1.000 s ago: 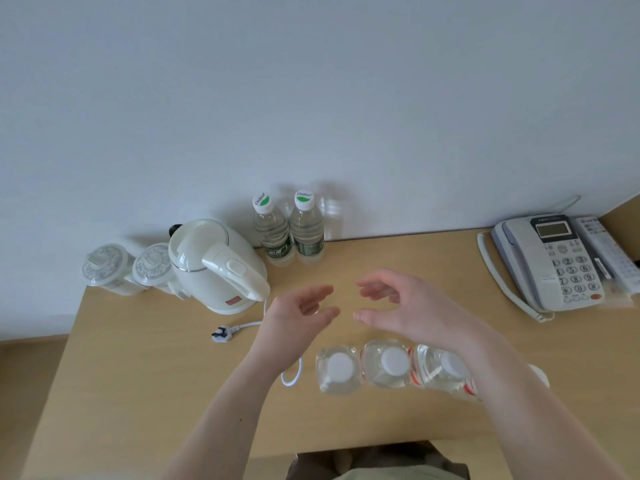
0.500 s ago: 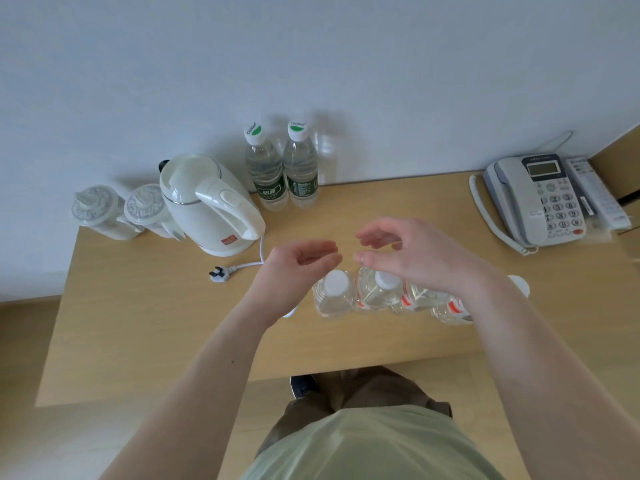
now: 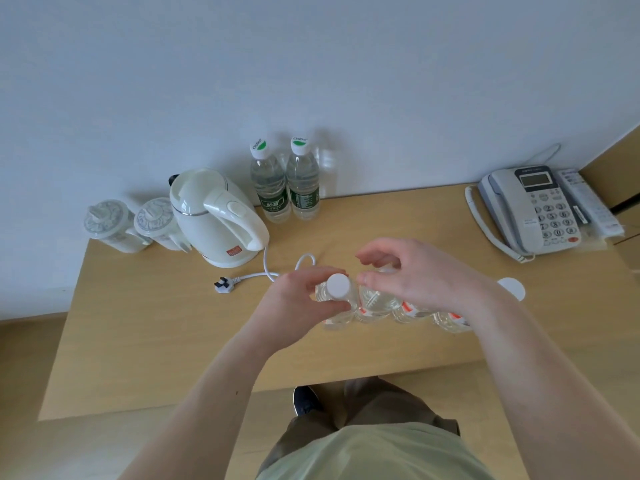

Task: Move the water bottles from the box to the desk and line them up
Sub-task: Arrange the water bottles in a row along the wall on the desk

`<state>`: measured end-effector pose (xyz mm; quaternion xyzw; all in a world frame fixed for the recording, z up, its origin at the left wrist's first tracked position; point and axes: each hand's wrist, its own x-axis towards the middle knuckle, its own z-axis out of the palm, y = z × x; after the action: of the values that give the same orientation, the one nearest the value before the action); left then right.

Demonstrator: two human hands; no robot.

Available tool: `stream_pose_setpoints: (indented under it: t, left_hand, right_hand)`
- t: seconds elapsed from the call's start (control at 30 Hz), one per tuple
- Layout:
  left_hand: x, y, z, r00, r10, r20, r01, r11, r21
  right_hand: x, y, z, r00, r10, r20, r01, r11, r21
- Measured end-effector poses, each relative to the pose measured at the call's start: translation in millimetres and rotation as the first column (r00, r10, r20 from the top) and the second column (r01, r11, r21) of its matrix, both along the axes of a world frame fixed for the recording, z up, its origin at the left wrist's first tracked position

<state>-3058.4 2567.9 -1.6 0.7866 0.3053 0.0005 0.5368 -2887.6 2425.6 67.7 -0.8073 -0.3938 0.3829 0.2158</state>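
Note:
Several clear water bottles with white caps and red-and-white labels stand in a row on the wooden desk (image 3: 156, 323). My left hand (image 3: 294, 306) grips the leftmost bottle (image 3: 337, 286) just below its cap. My right hand (image 3: 419, 275) curls its thumb and fingers round the top of the second bottle (image 3: 377, 303), hiding its cap. The third bottle (image 3: 412, 311) and fourth bottle (image 3: 450, 321) show below my right wrist. The box is out of view.
At the back of the desk stand two green-labelled bottles (image 3: 284, 188), a white kettle (image 3: 214, 216) with its cord and plug (image 3: 223, 284), and two lidded cups (image 3: 131, 223). A phone (image 3: 530, 209) and a remote (image 3: 588, 202) lie at the right. A white round thing (image 3: 510, 289) shows past my right wrist.
Both hands came down from hovering apart above the row. The left now grips the leftmost bottle and the right has closed over the second. The view pulled back from the desk.

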Motion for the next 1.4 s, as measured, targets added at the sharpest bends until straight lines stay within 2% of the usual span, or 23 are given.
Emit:
stream_pose_setpoints:
  t: [0.33,0.83,1.17,1.4]
  left_hand:
    - [29,17,16,0.995,0.087,0.051,-0.086,0.996,-0.010]
    - [115,58,20,0.991,0.059,0.121,-0.072,0.991,0.109]
    - [165,84,18,0.989,0.075,0.127,-0.098,0.978,0.183]
    - [181,98,14,0.984,0.154,0.092,-0.166,0.975,0.144]
  right_hand:
    - [20,7,0,0.998,-0.066,0.016,0.066,0.997,0.028]
    - [77,38,-14,0.999,-0.043,0.001,0.043,0.999,0.020]
    - [105,54,-32,0.998,-0.056,-0.039,0.056,0.998,-0.007]
    - [118,63,-39,0.996,-0.069,-0.061,0.069,0.998,0.006]
